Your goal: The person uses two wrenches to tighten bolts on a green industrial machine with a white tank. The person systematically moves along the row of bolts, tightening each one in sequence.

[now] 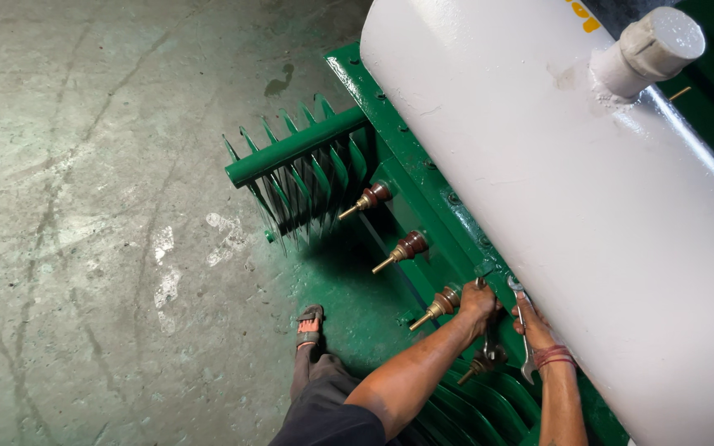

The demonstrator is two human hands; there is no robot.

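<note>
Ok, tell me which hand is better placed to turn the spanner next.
Right, probably: the right hand already grips the spanner at the green flange, while the left hand is closed on a dark tool.

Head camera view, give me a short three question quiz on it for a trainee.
1. True or false: the right hand holds a metal wrench.
2. How many brown bushings with brass studs stand clear of the hands along the green flange? A) two B) three C) five
3. What large pale thing lies beside both hands?

Key: 1 true. 2 B; a fourth sits partly hidden below the left hand. 3 The white cylindrical tank.
</note>
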